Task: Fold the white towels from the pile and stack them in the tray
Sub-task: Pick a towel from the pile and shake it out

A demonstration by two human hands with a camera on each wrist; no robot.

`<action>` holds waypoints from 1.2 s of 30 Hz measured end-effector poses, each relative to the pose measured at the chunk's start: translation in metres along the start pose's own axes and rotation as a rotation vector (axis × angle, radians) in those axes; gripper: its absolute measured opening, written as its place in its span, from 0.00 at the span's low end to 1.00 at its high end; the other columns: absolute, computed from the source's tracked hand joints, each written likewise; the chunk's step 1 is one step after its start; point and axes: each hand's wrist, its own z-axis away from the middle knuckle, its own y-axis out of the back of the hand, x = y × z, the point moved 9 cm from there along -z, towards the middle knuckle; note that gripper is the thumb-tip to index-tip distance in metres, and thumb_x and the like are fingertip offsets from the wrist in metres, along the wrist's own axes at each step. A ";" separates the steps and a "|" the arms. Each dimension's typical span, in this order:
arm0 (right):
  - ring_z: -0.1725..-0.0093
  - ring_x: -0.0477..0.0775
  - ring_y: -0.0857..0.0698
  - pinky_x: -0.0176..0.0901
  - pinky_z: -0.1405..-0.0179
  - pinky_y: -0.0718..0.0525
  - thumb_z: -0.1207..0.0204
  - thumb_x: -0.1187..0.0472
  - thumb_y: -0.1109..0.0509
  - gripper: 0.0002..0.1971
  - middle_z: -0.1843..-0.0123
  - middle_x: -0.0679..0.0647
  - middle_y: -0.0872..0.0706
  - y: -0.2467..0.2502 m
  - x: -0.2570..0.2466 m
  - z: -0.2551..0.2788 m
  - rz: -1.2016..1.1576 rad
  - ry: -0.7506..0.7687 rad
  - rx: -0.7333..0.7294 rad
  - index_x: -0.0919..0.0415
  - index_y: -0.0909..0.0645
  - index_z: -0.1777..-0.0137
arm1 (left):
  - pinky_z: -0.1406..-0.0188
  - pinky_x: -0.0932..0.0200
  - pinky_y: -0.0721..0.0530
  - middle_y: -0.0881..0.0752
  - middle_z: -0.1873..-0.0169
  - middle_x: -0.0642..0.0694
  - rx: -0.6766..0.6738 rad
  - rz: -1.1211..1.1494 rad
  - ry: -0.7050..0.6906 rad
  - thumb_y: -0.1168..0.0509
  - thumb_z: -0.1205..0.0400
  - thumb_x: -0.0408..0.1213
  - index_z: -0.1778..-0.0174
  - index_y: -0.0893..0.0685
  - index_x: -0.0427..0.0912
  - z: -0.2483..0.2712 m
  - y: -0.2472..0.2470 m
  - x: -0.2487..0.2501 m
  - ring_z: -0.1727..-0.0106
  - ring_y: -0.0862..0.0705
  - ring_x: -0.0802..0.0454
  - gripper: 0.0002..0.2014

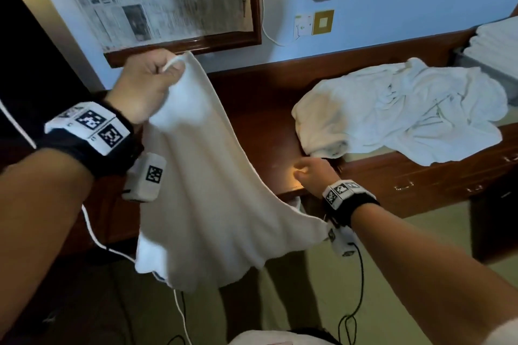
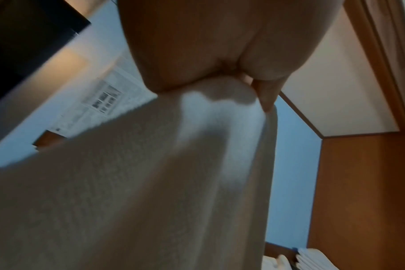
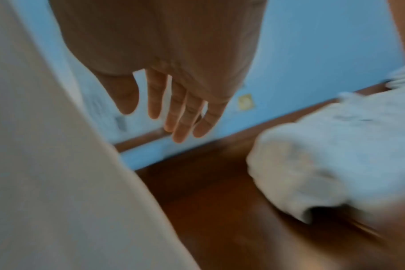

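The dark wooden tabletop (image 1: 260, 131) is carrying a crumpled pile of white towels (image 1: 406, 117) toward its right side, one edge drooping over the front. At the far right, folded towels (image 1: 496, 45) are sitting stacked in a grey tray (image 1: 493, 73). In front of the tabletop a single white towel (image 1: 213, 190) is hanging in the air, soft, plain and unfolded, falling in broad loose folds, with its lower corner trailing toward the right wrist. The left hand (image 1: 145, 84) is holding it up by a top corner, its grip pinching the bunched cloth. The right hand (image 1: 314, 173) is hovering over the tabletop's front edge just beside the pile, its grip wide, fingers (image 3: 183, 117) relaxed and holding nothing.
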 end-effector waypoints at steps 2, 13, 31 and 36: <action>0.42 0.51 0.14 0.48 0.35 0.17 0.21 0.60 0.27 0.18 0.36 0.55 0.13 0.035 -0.081 -0.006 -0.312 0.237 0.075 0.59 0.17 0.31 | 0.75 0.69 0.34 0.25 0.73 0.57 -0.064 -0.080 -0.035 0.36 0.11 0.39 0.66 0.21 0.52 0.001 -0.035 0.014 0.76 0.30 0.66 0.16; 0.54 0.57 0.15 0.63 0.42 0.15 0.18 0.63 0.29 0.05 0.57 0.57 0.15 0.122 -0.231 -0.022 -0.740 0.532 -0.063 0.59 0.18 0.56 | 0.71 0.70 0.24 0.17 0.75 0.56 -0.011 0.130 0.044 0.33 0.13 0.38 0.67 0.16 0.45 -0.011 -0.053 0.036 0.74 0.21 0.65 0.14; 0.62 0.50 0.19 0.53 0.52 0.15 0.23 0.62 0.24 0.07 0.61 0.52 0.17 0.296 -0.351 -0.018 -0.389 0.875 0.475 0.61 0.20 0.57 | 0.60 0.51 0.08 0.09 0.61 0.51 0.311 0.330 -0.128 0.28 0.17 0.40 0.54 0.12 0.49 -0.051 -0.010 0.072 0.62 0.10 0.53 0.01; 0.56 0.50 0.18 0.51 0.46 0.16 0.21 0.60 0.27 0.07 0.56 0.54 0.17 0.320 -0.354 -0.025 -0.358 0.865 0.521 0.62 0.20 0.54 | 0.64 0.62 0.13 0.09 0.62 0.46 0.162 0.378 -0.108 0.27 0.18 0.37 0.52 0.15 0.41 -0.068 -0.027 0.078 0.65 0.11 0.60 0.05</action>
